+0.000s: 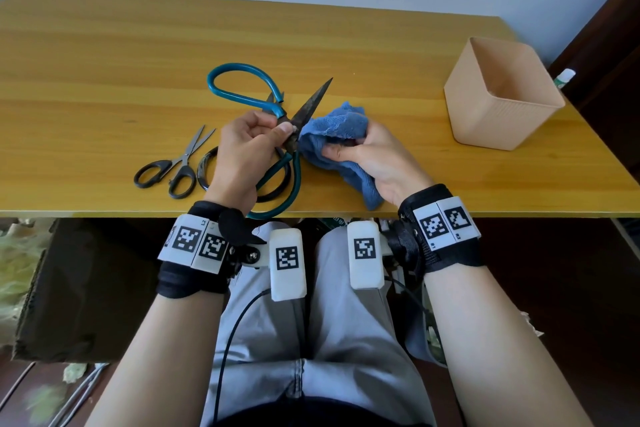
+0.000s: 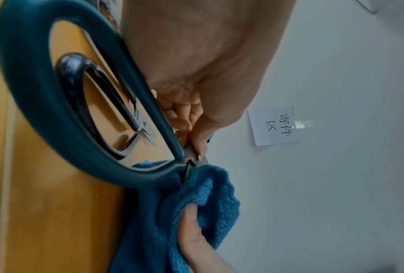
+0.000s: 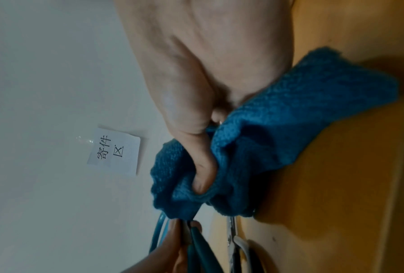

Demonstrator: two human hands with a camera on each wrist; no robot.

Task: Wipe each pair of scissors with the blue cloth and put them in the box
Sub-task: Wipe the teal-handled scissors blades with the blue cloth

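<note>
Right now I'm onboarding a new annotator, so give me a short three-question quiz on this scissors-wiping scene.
1. True or false: the tan plastic box already holds a pair of scissors.
2. Which hand grips the crumpled blue cloth? A) left hand B) right hand
3. Fill in: the small black-handled scissors lie on the wooden table, to the ___ of the teal-handled scissors being wiped.

Key: 1 false, as far as its visible interior shows; 2 B; 3 left.
</note>
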